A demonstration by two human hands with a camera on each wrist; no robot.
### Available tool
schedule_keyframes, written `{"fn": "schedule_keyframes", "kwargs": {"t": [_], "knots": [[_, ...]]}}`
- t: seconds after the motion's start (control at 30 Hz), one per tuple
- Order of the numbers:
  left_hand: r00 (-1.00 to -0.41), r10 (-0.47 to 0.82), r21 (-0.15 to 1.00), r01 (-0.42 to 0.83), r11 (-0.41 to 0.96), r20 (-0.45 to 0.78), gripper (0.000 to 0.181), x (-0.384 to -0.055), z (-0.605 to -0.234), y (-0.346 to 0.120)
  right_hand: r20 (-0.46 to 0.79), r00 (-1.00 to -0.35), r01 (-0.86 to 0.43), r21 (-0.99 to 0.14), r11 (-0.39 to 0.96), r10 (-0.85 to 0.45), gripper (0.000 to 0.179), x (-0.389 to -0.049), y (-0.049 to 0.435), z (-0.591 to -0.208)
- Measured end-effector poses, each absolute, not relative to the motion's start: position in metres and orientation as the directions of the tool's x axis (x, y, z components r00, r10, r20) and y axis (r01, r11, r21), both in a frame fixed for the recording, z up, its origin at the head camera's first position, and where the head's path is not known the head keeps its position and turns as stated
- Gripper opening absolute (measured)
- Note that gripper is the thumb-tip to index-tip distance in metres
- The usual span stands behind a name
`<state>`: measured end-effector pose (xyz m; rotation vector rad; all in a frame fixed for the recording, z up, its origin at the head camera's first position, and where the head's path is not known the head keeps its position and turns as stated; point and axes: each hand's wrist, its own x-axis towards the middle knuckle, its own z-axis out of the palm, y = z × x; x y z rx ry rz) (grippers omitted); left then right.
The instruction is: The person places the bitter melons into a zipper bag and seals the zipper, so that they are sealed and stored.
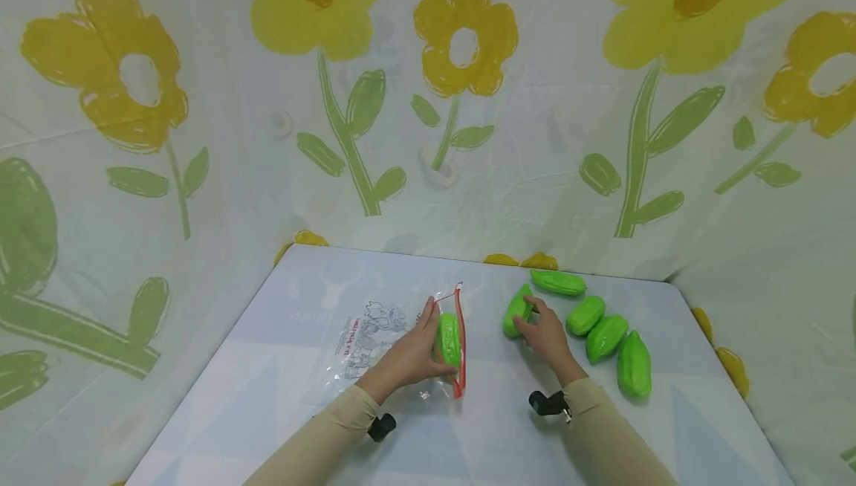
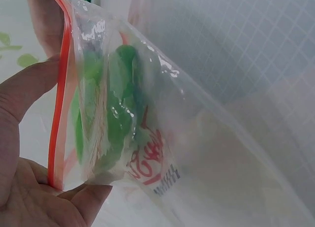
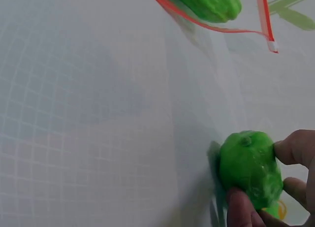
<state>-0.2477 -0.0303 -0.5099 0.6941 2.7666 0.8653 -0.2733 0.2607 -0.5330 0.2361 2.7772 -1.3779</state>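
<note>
A clear zip bag (image 1: 366, 341) with a red zip strip (image 2: 58, 113) lies on the table, its mouth facing right. My left hand (image 1: 414, 352) grips it near the mouth, thumb and fingers spread across the width. Inside the bag, just behind the opening, is a ridged green toy vegetable (image 1: 449, 339). To the right of the mouth, my right hand (image 1: 548, 337) pinches another green toy vegetable (image 3: 251, 165) between thumb and fingers. In the head view that one tilts upward, its upper end pointing away from me.
Several more green vegetables, such as the long one (image 1: 559, 282) at the back and another (image 1: 634, 365) at the right, lie beyond my right hand on the white table (image 1: 267, 367). A flower-printed curtain (image 1: 521, 174) rises behind the table's far edge.
</note>
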Motion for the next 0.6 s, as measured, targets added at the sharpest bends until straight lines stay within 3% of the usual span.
{"fn": "schedule_keyframes", "kwargs": {"t": [0.6], "knots": [[-0.878,0.478,0.568,0.387,0.726,-0.012,0.125,-0.248,-0.510,-0.030,-0.142,-0.990,0.126,-0.799,0.588,0.019,0.062,-0.253,0.266,-0.534]]}}
